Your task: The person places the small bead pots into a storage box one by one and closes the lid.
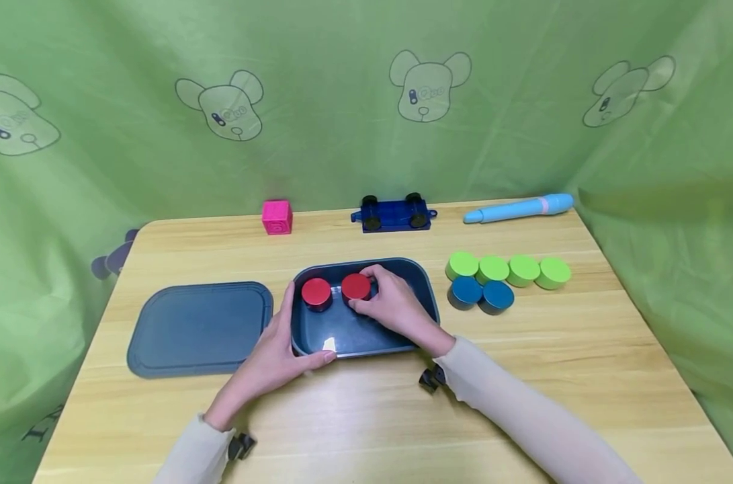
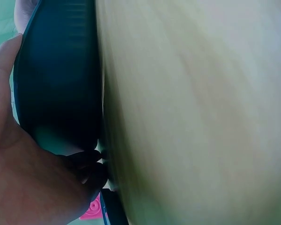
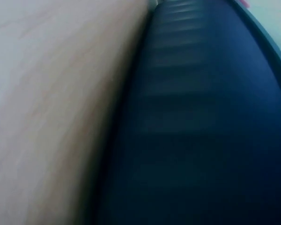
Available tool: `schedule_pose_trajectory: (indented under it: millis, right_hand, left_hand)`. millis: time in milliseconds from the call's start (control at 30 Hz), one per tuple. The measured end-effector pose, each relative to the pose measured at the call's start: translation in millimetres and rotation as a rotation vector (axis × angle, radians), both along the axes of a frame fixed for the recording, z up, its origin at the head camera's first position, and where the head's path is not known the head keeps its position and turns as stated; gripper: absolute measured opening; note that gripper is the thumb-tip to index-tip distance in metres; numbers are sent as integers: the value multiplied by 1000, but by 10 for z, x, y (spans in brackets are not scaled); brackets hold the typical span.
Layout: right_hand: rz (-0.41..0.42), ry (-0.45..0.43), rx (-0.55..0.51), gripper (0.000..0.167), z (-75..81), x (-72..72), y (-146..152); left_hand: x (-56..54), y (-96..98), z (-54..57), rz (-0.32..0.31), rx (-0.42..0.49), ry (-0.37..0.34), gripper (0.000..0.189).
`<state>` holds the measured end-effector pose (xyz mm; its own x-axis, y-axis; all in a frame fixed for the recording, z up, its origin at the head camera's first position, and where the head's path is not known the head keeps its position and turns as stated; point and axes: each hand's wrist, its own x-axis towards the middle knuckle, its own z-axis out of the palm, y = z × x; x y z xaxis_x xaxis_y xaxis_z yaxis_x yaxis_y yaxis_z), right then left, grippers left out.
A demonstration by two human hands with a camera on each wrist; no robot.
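A dark blue rectangular box (image 1: 360, 336), open on top, sits mid-table. My left hand (image 1: 272, 356) holds it at the near left corner, thumb along the front and fingers against the left side. In the left wrist view that hand (image 2: 33, 173) lies around the box's dark wall (image 2: 61, 75). Inside the box, my right hand (image 1: 396, 302) pinches a red-topped round block (image 1: 356, 286) between thumb and fingers. Another red-topped round block (image 1: 316, 294) stands to its left, apart from both hands. The right wrist view shows only the box's outer wall (image 3: 187, 117) and tabletop.
A flat dark blue lid (image 1: 199, 329) lies left of the box. On the right stand several green round blocks (image 1: 523, 269) and two blue ones (image 1: 465, 292). Along the back are a pink cube (image 1: 277, 217), a blue toy wheeled base (image 1: 395, 215) and a light blue pen (image 1: 517, 209).
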<state>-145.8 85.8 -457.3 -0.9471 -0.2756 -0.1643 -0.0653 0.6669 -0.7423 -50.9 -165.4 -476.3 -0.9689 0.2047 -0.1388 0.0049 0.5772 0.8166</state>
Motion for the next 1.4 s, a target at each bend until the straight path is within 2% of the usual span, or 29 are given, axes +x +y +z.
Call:
schedule_pose_trajectory:
  millis: [267, 567, 767, 1100, 1400]
  right_hand:
    - [35, 12, 45, 59, -40, -25, -29]
    - [27, -64, -25, 66, 8, 16, -3]
    - [39, -81, -67, 66, 14, 32, 14]
    - [39, 7, -130, 63, 107, 64, 151]
    - [-8, 81, -163, 58, 213, 130, 294]
  left_hand:
    - [-3, 1, -14, -3, -11, -8, 136]
    - [-6, 13, -12, -10, -15, 4, 136]
    - [-7, 8, -17, -9, -17, 15, 137]
    - [-9, 7, 1, -5, -1, 12, 139]
    - [-5, 17, -21, -3, 0, 23, 140]
